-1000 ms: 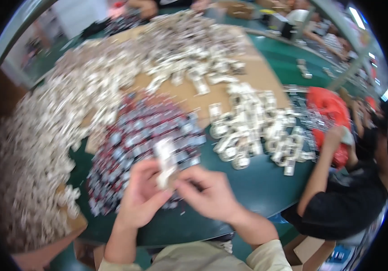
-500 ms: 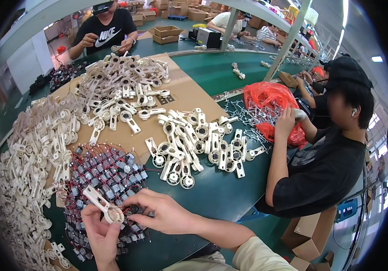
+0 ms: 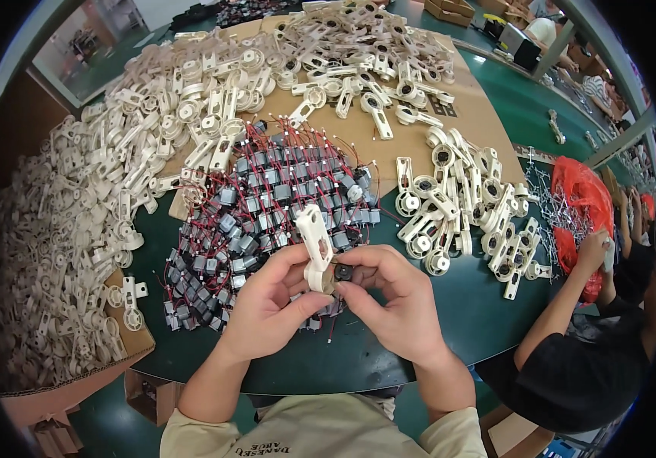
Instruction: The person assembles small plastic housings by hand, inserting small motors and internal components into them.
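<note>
Close in front of me, my left hand (image 3: pixel 271 305) grips a cream plastic housing (image 3: pixel 314 238), its long slotted arm pointing up and its round end low between the fingers. My right hand (image 3: pixel 395 301) pinches a small black round part (image 3: pixel 342 272) right beside that round end. Fingers hide where the two pieces meet, so I cannot tell whether they touch. Just beyond both hands spreads a heap of small grey motors (image 3: pixel 282 179) with red wires, lying on the dark green table (image 3: pixel 366 359).
Cream housings (image 3: pixel 183 114) are heaped at left and far back, partly on a cardboard sheet (image 3: pixel 488 114). More housings with black centres (image 3: pixel 458 202) lie to the right. A person's arm (image 3: pixel 564 298) reaches toward a red plastic bag (image 3: pixel 583 198) and loose screws at the right.
My view has swung down and left, bringing my hands to the middle. The housing now stands more upright, and the black part is held at its right side.
</note>
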Available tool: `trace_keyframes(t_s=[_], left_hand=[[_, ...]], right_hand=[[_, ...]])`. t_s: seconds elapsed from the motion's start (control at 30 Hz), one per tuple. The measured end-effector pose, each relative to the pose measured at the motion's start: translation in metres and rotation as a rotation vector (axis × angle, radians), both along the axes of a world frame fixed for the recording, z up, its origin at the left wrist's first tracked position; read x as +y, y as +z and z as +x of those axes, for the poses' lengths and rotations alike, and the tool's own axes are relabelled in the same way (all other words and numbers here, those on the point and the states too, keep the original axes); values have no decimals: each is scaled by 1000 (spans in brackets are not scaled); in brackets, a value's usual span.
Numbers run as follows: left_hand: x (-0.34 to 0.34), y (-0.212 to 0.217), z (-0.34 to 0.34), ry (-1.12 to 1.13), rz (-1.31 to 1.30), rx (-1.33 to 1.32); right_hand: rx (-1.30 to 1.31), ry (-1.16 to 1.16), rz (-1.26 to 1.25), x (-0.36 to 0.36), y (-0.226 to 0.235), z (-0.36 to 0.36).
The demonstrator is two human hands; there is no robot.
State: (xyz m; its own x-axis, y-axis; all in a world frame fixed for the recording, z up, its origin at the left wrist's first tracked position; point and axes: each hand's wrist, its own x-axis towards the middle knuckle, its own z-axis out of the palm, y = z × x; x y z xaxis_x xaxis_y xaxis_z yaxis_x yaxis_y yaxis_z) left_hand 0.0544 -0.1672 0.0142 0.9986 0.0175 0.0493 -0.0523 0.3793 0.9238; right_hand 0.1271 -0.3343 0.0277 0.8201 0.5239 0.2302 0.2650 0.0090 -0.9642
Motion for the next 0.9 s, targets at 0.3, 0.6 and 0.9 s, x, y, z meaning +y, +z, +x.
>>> trace_keyframes(t_s=[0.3, 0.6, 0.9], left_hand=[[1, -5, -2, 4, 69, -11], [1, -11, -1, 57, 242, -93], [1, 0, -4, 2, -24, 36]], right_hand=[[190, 42, 74, -1, -7, -8], [246, 49, 208, 5, -5, -8], [-225, -10, -88, 9, -1, -9]])
